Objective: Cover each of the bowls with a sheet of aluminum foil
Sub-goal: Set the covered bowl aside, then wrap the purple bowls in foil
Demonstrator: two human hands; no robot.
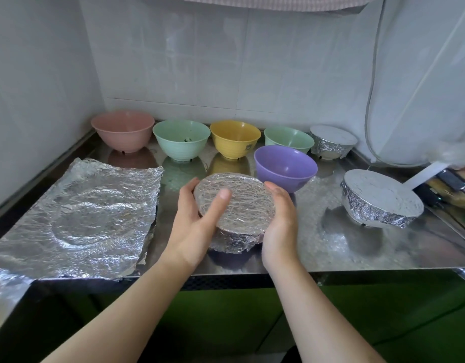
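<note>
Sitting just below the centre of the frame, a foil-covered bowl is held between both hands above the steel counter, its round, crinkled top tilted slightly toward the camera; being round, it shows no long axis. The left hand is curled around the bowl's left side, its thumb laid across the foil top and its fingers wrapped behind the far rim. The right hand is cupped against the bowl's right side, the fingers bent round the foil skirt and a fingertip seen at the upper right rim. A loose, wrinkled foil sheet is spread flat at the left of the frame, its long edge running from lower left toward the upper middle, with a round impression pressed into it. Uncovered bowls are lined up along the back wall: a pink bowl, a green bowl, a yellow bowl and a second green bowl, all upright with open mouths upward. A purple bowl is placed just behind the held bowl. Two covered bowls are seen at the right: one at the end of the back row, another nearer and tilted. A small dark mark is seen on the yellow bowl, too small to be read.
</note>
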